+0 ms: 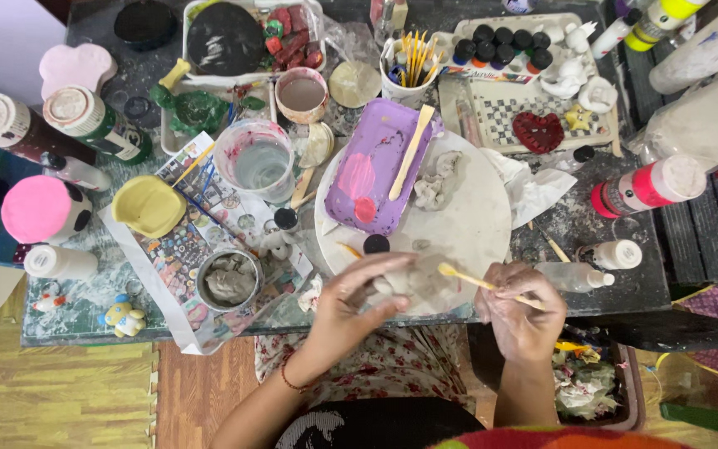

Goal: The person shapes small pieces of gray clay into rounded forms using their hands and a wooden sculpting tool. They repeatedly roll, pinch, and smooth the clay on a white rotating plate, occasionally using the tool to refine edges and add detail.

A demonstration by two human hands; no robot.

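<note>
Left hand (351, 303): fingers (392, 268) curled around a grey clay lump (413, 281), holding it just above the near edge of the round board (475, 224)

Right hand (518, 306): fingers (504, 278) pinched on a thin wooden stick (467, 278); stick tip touches the clay lump from the right

Round board: white, on the counter (575, 216); carries a purple tray (376, 166) with pink paint patches, a flat wooden spatula (411, 150) lying across the tray, loose clay bits (435, 183) beside it, and a small black cap (376, 244) near the board's front edge

Left of board: clear cup of water (258, 158), grey bowl of clay (228, 280), yellow dish (149, 205), both set on a printed sheet (201, 241)

Far left: pink-lidded jar (41, 209), several paint bottles (93, 125), small figurines (124, 316) at the counter's front edge

Rear: cup of brushes (409, 71), white tray with black-capped paint pots (504, 46), red heart piece (538, 131), green turtle figure (193, 108)

Right: pink-and-white bottle (646, 187) lying on its side, small white bottle (617, 254), clear bottle (571, 277) just beside the right hand
</note>
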